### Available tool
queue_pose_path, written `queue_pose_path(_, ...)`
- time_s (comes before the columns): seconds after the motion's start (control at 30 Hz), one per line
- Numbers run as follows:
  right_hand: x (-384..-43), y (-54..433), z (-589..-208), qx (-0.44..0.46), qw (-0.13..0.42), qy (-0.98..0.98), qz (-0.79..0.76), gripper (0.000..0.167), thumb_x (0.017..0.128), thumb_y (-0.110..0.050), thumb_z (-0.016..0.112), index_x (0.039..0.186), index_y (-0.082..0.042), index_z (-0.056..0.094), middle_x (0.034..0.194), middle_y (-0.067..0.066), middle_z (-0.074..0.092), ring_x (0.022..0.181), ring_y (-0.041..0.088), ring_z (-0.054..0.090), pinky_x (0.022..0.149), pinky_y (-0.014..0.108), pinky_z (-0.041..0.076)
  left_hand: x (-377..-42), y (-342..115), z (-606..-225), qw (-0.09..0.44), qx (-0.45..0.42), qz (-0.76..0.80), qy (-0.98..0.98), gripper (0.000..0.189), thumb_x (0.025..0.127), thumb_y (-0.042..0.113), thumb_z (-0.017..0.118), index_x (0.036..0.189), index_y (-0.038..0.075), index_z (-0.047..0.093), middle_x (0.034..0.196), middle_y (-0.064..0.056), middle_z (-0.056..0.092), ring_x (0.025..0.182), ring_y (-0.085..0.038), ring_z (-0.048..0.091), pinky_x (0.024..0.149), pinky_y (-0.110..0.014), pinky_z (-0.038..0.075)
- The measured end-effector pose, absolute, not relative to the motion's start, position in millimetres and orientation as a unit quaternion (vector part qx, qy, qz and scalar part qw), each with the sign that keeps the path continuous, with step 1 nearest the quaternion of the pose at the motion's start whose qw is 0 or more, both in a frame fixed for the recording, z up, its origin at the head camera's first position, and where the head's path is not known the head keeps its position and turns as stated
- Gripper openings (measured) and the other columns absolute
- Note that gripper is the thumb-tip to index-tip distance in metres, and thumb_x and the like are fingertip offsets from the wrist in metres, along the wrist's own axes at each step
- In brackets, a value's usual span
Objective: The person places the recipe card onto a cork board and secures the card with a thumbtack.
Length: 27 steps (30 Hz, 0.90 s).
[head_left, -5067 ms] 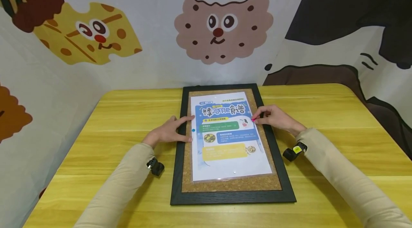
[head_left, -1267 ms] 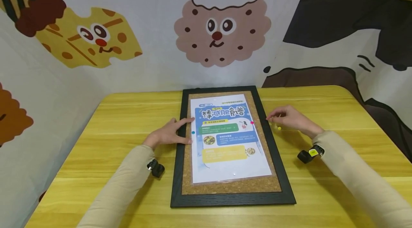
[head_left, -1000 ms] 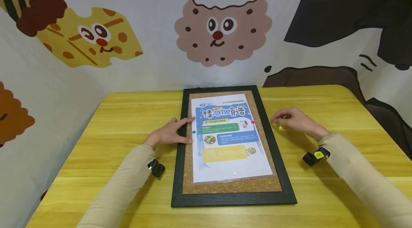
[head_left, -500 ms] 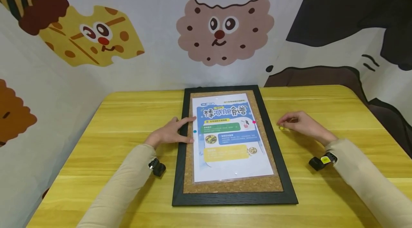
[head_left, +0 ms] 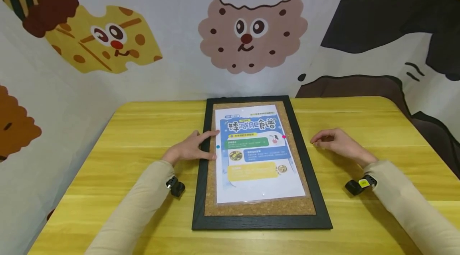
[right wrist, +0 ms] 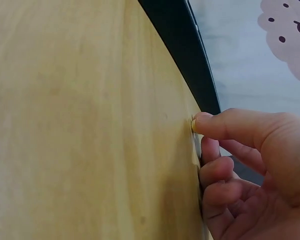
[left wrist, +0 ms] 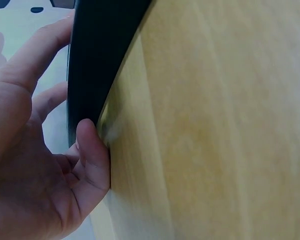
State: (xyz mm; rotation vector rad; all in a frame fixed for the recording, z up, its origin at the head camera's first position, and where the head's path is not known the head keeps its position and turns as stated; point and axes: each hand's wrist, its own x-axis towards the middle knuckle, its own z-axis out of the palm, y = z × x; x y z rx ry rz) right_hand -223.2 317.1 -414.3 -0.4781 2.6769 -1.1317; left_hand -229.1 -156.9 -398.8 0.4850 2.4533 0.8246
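My left hand [head_left: 188,149] rests over the left side of a black-framed cork board [head_left: 260,222], its thumb and index finger spread out to the left edge of a printed poster [head_left: 248,189]. In the left wrist view its fingers lie across the black frame [left wrist: 97,55]. A blue push pin [head_left: 218,146] sits between those two fingertips. A pink push pin [head_left: 284,136] stands at the poster's right edge. Right of the board, my right hand [head_left: 338,143] is low over the table, pinching a small yellow push pin [right wrist: 193,125] between thumb and fingertip, mostly covered by them.
The board lies on a yellow wood-grain table [head_left: 143,127]. A white cloth with cartoon prints [head_left: 172,79] hangs behind and to the left of it. Small pale pins show at the poster's top and bottom edges. Each wrist wears a black strapped camera [head_left: 355,187].
My right hand has let go of the pink pin at the poster's right edge, moved right to the table and taken the yellow push pin. My left hand has stayed on the board.
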Motion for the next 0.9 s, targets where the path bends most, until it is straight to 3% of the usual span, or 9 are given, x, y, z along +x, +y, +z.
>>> queue_pose_path(0.37, -221.5, 313.6, -413.6, -0.153, 0.086, 0.900, -0.400, 0.017, 0.095, -0.014, 0.064, 0.104, -0.002, 0.071, 0.105, 0.011, 0.068, 0.090, 0.012, 0.060, 0.072, 0.022, 0.046, -228.1, -156.5, -398.4, 0.248, 0.179, 0.308, 0.901, 0.087, 0.083, 0.039, 0.076, 0.154, 0.025, 0.027, 0.146, -0.032, 0.021, 0.131, -0.047, 0.030, 0.101, -0.063, 0.029)
queue_pose_path(0.6, -220.5, 300.4, -412.0, -0.232, 0.079, 0.863, -0.441, 0.012, 0.095, 0.000, 0.059, 0.103, 0.002, 0.068, 0.094, 0.012, 0.068, 0.074, 0.020, 0.063, 0.062, 0.028, 0.052, -229.1, -156.4, -398.3, 0.248, 0.176, 0.304, 0.903, 0.087, 0.083, 0.040, 0.076, 0.154, 0.025, 0.027, 0.146, -0.032, 0.020, 0.131, -0.047, 0.030, 0.101, -0.063, 0.029)
queue_pose_path(0.9, -219.4, 293.6, -410.1, -0.237, 0.061, 0.874, -0.420, 0.013, 0.094, -0.001, 0.061, 0.105, 0.000, 0.068, 0.086, 0.006, 0.067, 0.066, 0.020, 0.058, 0.055, 0.027, 0.047, -230.3, -156.1, -398.3, 0.245, 0.184, 0.294, 0.905, 0.088, 0.084, 0.041, 0.075, 0.155, 0.024, 0.026, 0.141, -0.031, 0.027, 0.123, -0.043, 0.037, 0.099, -0.061, 0.032)
